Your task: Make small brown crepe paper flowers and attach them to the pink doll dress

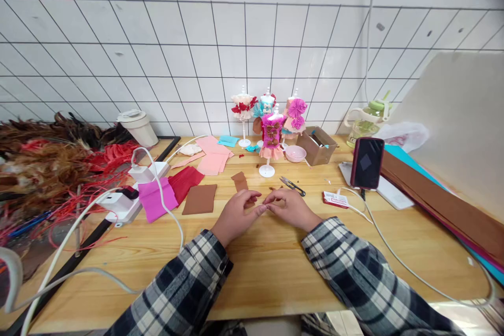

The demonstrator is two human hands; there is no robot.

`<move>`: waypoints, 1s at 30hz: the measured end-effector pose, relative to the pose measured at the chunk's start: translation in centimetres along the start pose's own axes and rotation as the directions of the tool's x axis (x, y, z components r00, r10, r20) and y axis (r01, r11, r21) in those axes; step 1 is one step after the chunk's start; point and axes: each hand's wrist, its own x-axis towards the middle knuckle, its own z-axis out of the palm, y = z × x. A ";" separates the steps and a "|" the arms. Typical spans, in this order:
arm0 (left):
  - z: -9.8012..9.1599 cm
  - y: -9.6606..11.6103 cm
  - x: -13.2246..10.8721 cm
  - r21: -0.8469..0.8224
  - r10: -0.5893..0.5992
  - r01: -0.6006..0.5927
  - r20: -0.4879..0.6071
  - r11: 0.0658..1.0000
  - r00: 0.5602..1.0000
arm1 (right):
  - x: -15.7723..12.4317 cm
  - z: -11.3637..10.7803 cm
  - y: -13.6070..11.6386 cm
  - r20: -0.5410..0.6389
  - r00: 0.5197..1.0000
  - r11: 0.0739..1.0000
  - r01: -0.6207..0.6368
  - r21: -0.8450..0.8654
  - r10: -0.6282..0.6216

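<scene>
My left hand and my right hand meet fingertip to fingertip above the wooden table. Both are closed in a pinch; whatever lies between the fingertips is too small to make out. Just beyond my left hand is a small brown paper piece, with a larger brown square to its left. Black-handled thread snips lie behind my right hand. Further back stands a small dress form in magenta with brown bows and a peach skirt.
Left: power strip with white cables, magenta paper, red paper, peach sheets, feathers. Back: more dress forms, pink bowl, brown box. Right: phone, cable, long paper rolls, green-lidded jug.
</scene>
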 end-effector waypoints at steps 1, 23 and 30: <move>0.0 0.1 0.0 0.074 0.045 -0.046 0.023 0.996 0.999 | 0.0 0.1 -0.1 0.008 1.000 1.000 -0.006 -0.008 0.006; 0.4 -0.8 0.1 -0.019 -0.071 0.074 0.123 0.997 0.990 | 0.0 -0.4 -0.7 0.012 0.978 0.970 0.207 -0.130 -0.207; 0.5 -0.4 0.0 -0.038 -0.063 0.068 0.123 0.997 0.990 | 0.0 0.5 -0.5 -0.068 0.995 0.998 0.070 0.001 -0.069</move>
